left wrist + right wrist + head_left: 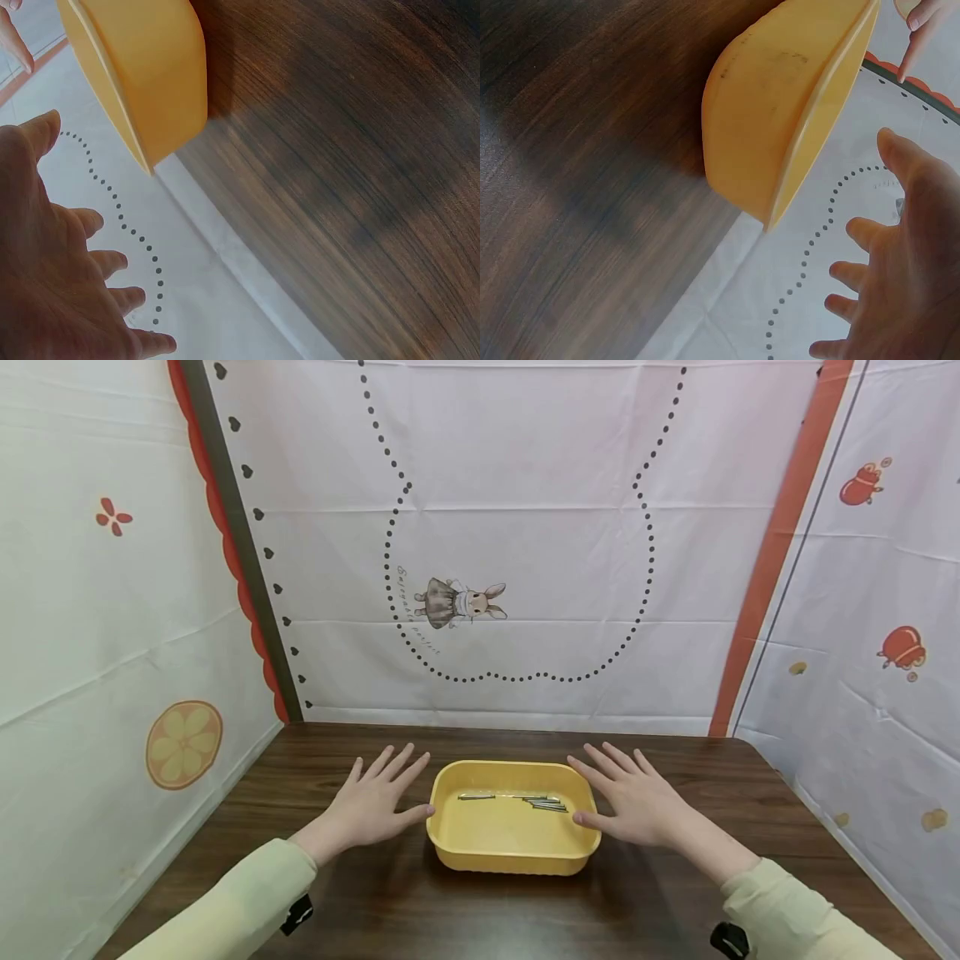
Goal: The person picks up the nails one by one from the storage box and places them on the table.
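Observation:
A yellow plastic tray (450,852) stands on the dark wooden table (375,910), with several thin metal nails (546,803) lying in its far part. My left hand (375,802) hovers flat just left of the tray, fingers spread, thumb near the rim. On the other side my right hand (633,797) is spread the same way, its thumb close to the rim. Neither hand holds anything. The left wrist view has the tray's outer wall (150,67) above my open palm (52,277). The right wrist view has the wall (765,127) beside my open palm (900,277).
White printed cloth walls (510,527) close in the table at the back and on both sides. Bare wood lies in front of the tray and to either side of my hands. The table's right edge (825,827) runs near the side cloth.

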### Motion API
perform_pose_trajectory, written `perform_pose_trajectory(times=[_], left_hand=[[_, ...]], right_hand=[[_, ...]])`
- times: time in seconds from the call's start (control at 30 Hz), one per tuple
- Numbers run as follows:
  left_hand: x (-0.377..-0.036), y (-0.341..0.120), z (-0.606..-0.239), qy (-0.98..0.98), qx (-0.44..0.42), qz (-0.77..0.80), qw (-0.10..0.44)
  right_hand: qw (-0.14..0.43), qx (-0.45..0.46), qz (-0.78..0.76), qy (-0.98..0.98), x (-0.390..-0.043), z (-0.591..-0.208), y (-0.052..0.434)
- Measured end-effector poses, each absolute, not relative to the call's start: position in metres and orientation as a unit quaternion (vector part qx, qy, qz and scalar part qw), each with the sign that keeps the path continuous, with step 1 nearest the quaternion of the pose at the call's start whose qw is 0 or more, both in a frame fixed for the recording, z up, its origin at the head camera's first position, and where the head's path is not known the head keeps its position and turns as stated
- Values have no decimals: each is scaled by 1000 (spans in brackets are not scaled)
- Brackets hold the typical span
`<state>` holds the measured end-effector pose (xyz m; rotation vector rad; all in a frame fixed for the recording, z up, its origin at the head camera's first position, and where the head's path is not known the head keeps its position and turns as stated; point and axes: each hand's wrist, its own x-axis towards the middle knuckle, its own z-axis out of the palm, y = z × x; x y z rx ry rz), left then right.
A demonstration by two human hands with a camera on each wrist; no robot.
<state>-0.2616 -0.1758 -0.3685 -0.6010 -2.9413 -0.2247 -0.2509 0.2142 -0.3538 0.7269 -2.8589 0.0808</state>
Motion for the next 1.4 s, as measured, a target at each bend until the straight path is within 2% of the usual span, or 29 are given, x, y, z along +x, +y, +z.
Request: perform_pose_trajectory(times=[0.3, 1.4], left_hand=[[-258, -172, -369, -975, -197, -91, 48], [-265, -159, -377, -974, -185, -122, 46]], right_hand=[[81, 243, 32, -966, -251, -354, 213], [68, 241, 42, -967, -251, -356, 218]])
